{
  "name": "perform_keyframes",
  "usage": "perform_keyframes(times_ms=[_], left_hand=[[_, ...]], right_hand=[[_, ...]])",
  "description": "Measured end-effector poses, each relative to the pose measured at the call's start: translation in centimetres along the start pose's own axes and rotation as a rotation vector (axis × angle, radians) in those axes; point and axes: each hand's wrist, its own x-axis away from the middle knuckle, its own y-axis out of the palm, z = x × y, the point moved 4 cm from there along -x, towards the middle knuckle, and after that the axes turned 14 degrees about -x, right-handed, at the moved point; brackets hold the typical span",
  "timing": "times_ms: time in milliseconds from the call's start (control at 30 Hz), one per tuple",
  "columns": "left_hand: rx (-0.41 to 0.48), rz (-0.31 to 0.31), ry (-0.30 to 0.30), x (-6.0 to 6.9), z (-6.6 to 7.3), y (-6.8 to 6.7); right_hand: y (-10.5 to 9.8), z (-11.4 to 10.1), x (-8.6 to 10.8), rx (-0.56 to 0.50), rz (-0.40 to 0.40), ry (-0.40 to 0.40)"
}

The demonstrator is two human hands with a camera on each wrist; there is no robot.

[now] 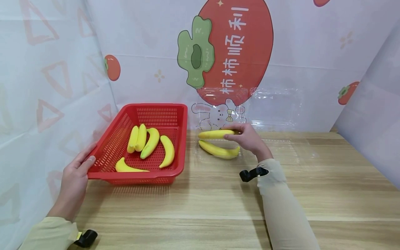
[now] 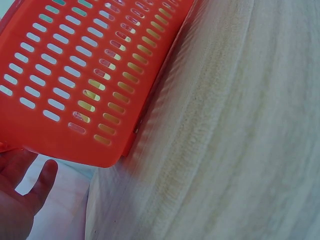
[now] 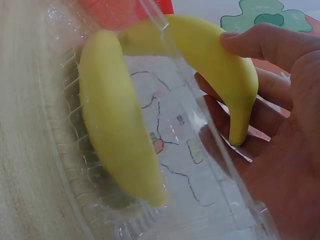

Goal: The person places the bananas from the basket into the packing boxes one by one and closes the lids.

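Observation:
At the left stands a red plastic basket (image 1: 184, 139) with slotted sides, holding several yellow bananas (image 1: 151, 143). My left hand (image 1: 73, 178) holds its near left corner, thumb by the rim; the left wrist view shows fingers (image 2: 17, 167) meeting the basket edge. My right hand (image 1: 248, 139) grips a banana (image 1: 214, 134) near its stem end, thumb on one side and fingers on the other. That banana is over a clear plastic clamshell box (image 3: 200, 120). Another banana (image 3: 117, 120) lies in the box, just nearer to me in the head view.
A second clear box (image 1: 276, 104) with a raised lid stands to the right of the first. Behind them rises a printed backdrop (image 1: 150, 45), with a side sheet (image 1: 47, 86) close to the left hand. Wooden tabletop (image 1: 203, 208) lies in front.

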Motion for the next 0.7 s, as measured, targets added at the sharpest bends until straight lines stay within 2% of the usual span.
perform_keyframes(times_ms=[400,700], left_hand=[[0.024,-0.006,-0.002,0.02,0.05,0.05],[0.043,-0.009,0.001,0.04,-0.04,0.01]], right_hand=[[0.15,0.55,-0.11,0.094,-0.033,0.036],[0.55,0.48,-0.01,0.245,-0.089,0.081]])
